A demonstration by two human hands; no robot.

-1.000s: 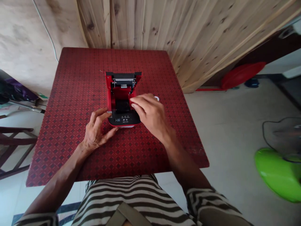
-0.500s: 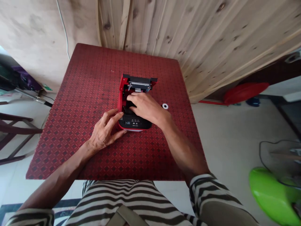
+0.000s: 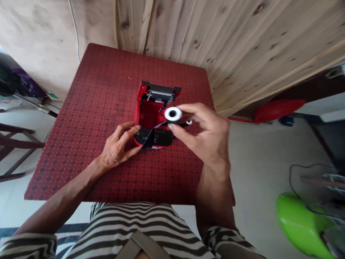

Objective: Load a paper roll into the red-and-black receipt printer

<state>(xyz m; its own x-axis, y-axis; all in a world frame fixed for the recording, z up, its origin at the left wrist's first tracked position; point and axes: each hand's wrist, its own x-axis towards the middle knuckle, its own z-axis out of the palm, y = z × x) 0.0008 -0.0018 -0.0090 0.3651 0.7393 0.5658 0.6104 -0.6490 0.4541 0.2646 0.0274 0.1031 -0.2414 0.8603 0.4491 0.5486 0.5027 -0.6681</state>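
A small red and black printer (image 3: 166,139) stands on the table with its lid (image 3: 160,94) raised and its red inner bay exposed. My left hand (image 3: 115,146) holds the printer's left side, fingertips on the upper edge and thumb near the front corner. In a pinch between thumb and fingers, my right hand (image 3: 208,135) holds a paper roll (image 3: 178,114) with a white end and hollow core, above the bay's right side. A dark loose strip (image 3: 148,140) hangs from this roll across the printer's black front panel.
A second, smaller-looking roll (image 3: 189,122) lies right of the printer, partly behind my right hand. The red patterned table (image 3: 102,79) meets a wooden plank wall (image 3: 183,32). A dark wooden stool (image 3: 20,144) stands at left, a green plastic object (image 3: 299,219) at lower right.
My right hand has come up out of the printer's bay and moved right, now with the paper roll in it and its strip trailing. My left hand stays on the printer.
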